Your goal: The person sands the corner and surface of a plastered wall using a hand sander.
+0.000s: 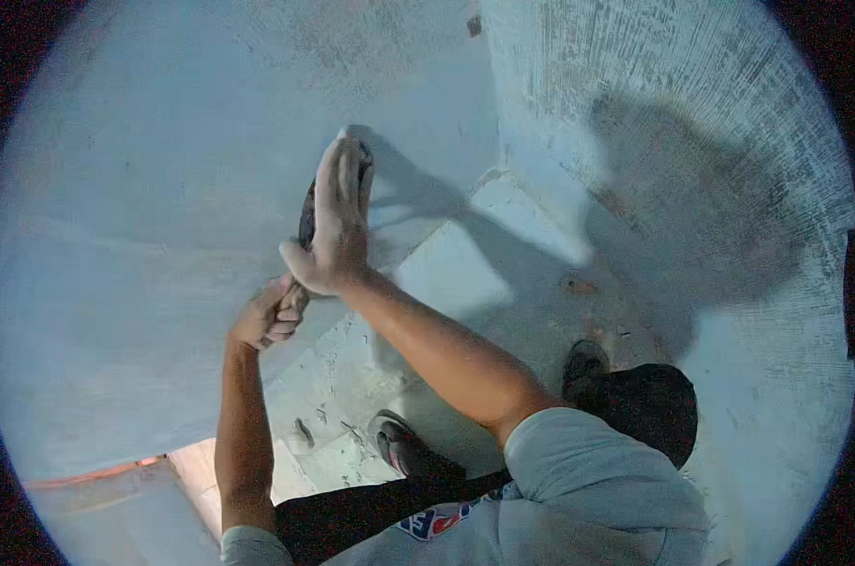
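Observation:
My left hand is closed around the narrow handle end of a dark hand tool, held close to the smooth pale wall. Flat along the tool lies my right hand, its fingers straight and side by side, the thumb out to the left. Whitish dust coats both hands. Most of the tool is hidden under the right hand, so its exact kind cannot be told. A dark edge of it shows left of the palm and another bit beside the fingertips.
A second wall with streaky, rough coating meets the smooth one at a corner. My shadow falls across it. Below, the dusty floor holds small debris. My sandalled foot and other foot stand there. A lit opening shows at lower left.

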A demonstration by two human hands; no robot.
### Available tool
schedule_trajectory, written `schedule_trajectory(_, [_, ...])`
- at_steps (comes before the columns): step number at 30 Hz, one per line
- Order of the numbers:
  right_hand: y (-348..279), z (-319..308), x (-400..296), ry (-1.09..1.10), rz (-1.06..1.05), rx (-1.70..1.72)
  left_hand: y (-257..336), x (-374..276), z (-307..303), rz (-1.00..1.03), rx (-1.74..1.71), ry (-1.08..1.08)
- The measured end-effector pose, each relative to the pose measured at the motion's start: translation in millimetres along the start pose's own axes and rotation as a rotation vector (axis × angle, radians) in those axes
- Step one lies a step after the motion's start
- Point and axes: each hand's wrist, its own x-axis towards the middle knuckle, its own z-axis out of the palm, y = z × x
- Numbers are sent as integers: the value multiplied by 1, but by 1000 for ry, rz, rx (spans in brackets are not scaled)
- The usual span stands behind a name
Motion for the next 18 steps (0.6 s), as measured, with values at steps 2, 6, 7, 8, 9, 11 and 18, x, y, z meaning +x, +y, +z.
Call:
schedule_trajectory(2, [16,-19,14,5,-23,-9,4,14,36,91,50,49])
schedule_trajectory(6, [41,-54,43,33,-42,55,38,26,93,81,72,153])
schedule_trajectory(7, [46,-61,51,43,-24,89,45,31,102,93,52,161])
schedule_trajectory(8, [50,-70,60,19,-37,92,52,37,111,110,88,158])
schedule_trajectory(9, [55,-80,68,0,6,120,58,47,118,132,123,150])
schedule_trajectory(11, [54,-101,86,-19,50,218,68,69,124,164,128,63])
schedule_trajectory(18, [54,-144,99,-55,156,318,67,103,165,246,119,1])
